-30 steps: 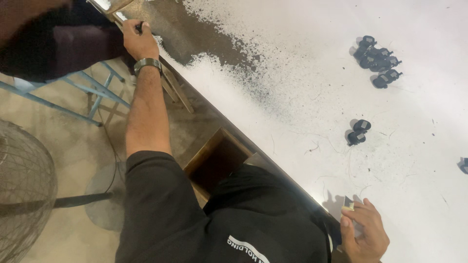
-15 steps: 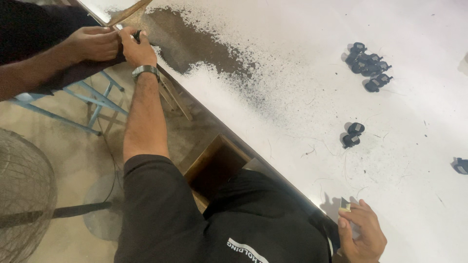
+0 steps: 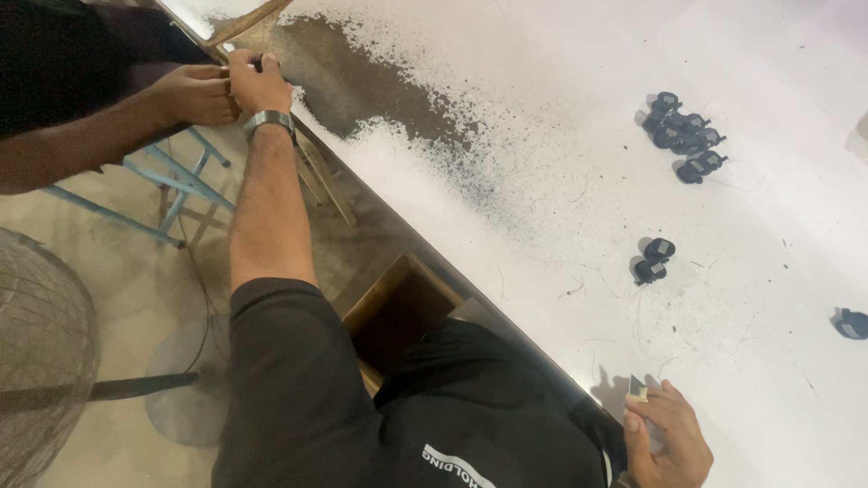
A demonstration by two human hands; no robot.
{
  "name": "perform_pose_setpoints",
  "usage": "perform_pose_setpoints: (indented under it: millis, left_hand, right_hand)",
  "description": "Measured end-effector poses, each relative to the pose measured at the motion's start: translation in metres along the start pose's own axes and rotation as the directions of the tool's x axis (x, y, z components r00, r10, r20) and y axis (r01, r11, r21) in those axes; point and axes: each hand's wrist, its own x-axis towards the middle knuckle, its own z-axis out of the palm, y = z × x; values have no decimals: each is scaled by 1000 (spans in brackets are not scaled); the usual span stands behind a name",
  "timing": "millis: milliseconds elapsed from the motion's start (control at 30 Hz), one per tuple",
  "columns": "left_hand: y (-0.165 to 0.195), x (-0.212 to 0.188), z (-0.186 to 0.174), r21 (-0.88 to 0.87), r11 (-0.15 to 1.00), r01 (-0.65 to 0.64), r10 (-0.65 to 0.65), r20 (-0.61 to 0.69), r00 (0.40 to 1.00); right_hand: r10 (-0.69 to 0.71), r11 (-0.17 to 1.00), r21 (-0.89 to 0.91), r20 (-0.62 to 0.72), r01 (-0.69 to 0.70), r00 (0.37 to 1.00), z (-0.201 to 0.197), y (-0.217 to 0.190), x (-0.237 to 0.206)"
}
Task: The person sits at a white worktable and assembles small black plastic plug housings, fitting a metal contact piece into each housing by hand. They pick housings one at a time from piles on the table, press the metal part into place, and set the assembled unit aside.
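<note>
My left hand [image 3: 258, 86], with a watch [image 3: 269, 120] on its wrist, reaches out to the far edge of the white table [image 3: 542, 108]. It pinches a small dark object [image 3: 258, 63] beside a patch of dark powder [image 3: 353, 77]. Another person's hand [image 3: 190, 95] comes in from the left and touches my left hand. At the near edge of the table, my right hand [image 3: 665, 438] holds a small pale piece [image 3: 637, 390] between thumb and fingers.
Small black parts lie on the table: a cluster [image 3: 685, 137] at the back right, a pair [image 3: 653, 258] in the middle, one [image 3: 850, 323] at the right edge. Below the table are a wooden box [image 3: 398, 303], a blue metal frame [image 3: 154, 185] and a floor fan [image 3: 41, 361].
Another person's hand has come in from the left and met my left hand at the table edge. My right hand has stayed almost still.
</note>
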Motion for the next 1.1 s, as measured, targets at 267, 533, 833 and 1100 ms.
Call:
perform_pose_setpoints:
  millis: [267,533,833,1100]
  left_hand:
    - [0,4,2,-164,977,-133,121,-82,989]
    - [3,10,-3,-186,968,171,-172,11,985]
    - [-16,19,10,-239,959,155,-147,49,988]
    - [-20,20,24,-66,983,173,-168,74,983]
  right_hand:
    - [19,1000,13,-24,-19,1000,3,-2,-1]
    - [-75,997,21,-6,75,997,-2,-15,10]
    - [-39,999,16,-15,39,999,-3,-36,17]
    - [-58,997,41,-34,59,998,-6,-38,24]
